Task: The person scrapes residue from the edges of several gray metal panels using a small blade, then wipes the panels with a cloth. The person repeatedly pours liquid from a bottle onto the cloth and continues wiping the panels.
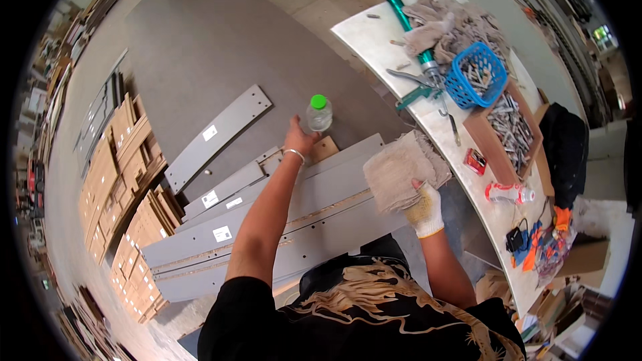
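Note:
My left hand [301, 139], bare with a bracelet at the wrist, reaches over the grey table beside a clear plastic bottle [319, 117] with a green cap. Its thumb and a finger are spread apart at the near left of the bottle, which stands upright. My right hand [424, 210] wears a pale work glove with a yellowish palm. It grips a stack of folded beige cloths [401, 170], thumb on top and the other fingers hidden below. Grey drilled panels [267, 241] lie under and around my left forearm, and a curved grey panel [217, 137] is farther left.
On the right, a white table [428, 113] carries a blue basket [476, 75], a cardboard box [505, 134] of small metal parts, a green caulking gun [401, 13], crumpled rags [461, 27], and a red-labelled bottle [509, 192]. Stacked wooden panels [124, 180] stand at left.

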`<action>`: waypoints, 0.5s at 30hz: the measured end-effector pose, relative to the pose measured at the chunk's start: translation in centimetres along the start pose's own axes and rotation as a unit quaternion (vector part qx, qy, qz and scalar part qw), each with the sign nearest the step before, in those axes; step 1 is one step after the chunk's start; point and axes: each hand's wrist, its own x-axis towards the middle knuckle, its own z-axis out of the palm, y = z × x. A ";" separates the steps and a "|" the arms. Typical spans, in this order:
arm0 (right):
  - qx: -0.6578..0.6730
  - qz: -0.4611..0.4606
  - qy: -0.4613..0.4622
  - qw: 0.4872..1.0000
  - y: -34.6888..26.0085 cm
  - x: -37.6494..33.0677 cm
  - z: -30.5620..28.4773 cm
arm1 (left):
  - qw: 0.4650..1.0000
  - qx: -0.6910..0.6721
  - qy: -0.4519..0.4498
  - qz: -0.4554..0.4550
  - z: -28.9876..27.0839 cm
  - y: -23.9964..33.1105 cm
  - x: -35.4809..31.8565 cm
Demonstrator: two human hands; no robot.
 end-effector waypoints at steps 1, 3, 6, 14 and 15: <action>0.004 -0.020 0.026 0.999 -1.2 -0.4 -1.5 | 0.999 0.052 0.007 -0.001 2.0 0.7 0.9; 0.051 -0.044 0.017 0.998 -2.3 -1.6 -4.3 | 1.000 0.006 0.015 -0.018 4.2 1.1 2.0; 0.092 -0.081 -0.008 0.992 -3.0 -3.2 -4.6 | 0.994 -0.108 -0.008 -0.026 4.3 2.0 4.2; 0.163 -0.047 -0.094 0.981 -0.7 -0.1 -3.2 | 0.851 0.231 -0.059 0.467 -4.7 18.1 -2.0; 0.188 -0.012 -0.132 0.973 -0.2 0.8 -2.4 | 0.811 0.271 -0.048 0.517 -6.8 19.8 -2.8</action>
